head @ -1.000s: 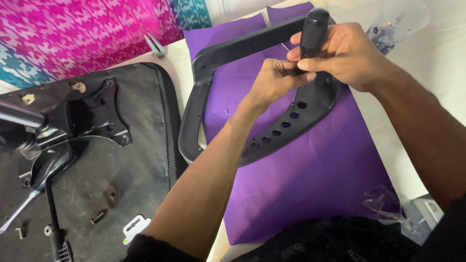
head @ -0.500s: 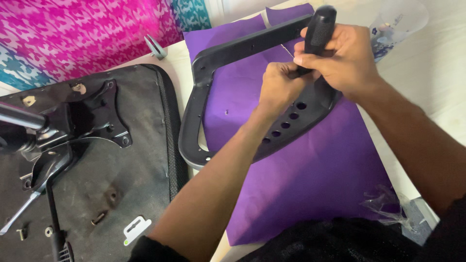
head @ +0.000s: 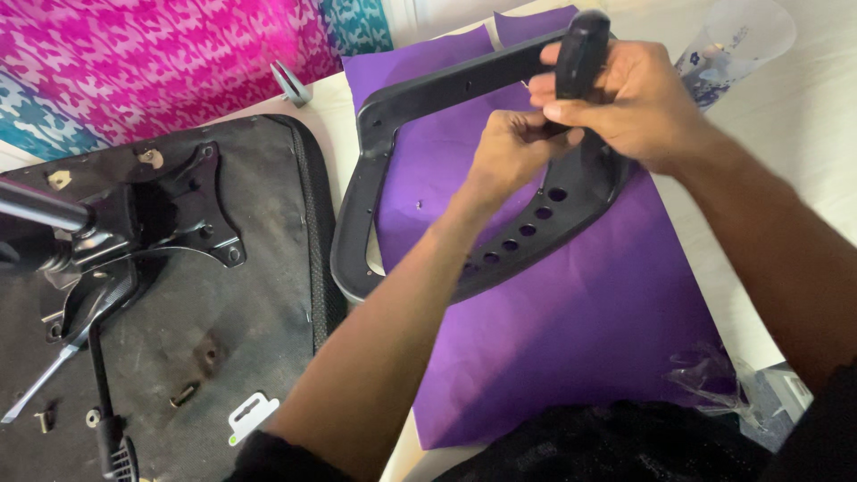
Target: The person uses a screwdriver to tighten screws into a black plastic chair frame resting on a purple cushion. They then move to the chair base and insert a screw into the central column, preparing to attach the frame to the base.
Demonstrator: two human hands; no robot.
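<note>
At far left, an upturned black chair seat (head: 223,303) with its metal mounting plate (head: 178,210) lies on the surface, loose screws (head: 183,393) resting on it. Beside it, a black curved chair armrest frame (head: 428,89) lies on purple cloth (head: 571,339). Over the frame, the left hand (head: 513,152) pinches shut at the tool's lower end, while the right hand (head: 638,103) is closed around an upright black screwdriver handle (head: 580,49).

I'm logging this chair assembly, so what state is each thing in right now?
Right hand: closed around the black tool handle, held upright.
Left hand: pinched at the tool's lower end.
Black armrest frame: lying flat on the purple cloth.
Chair seat: upside down, metal mechanism on top.
Loose bolt: lying on the seat.
</note>
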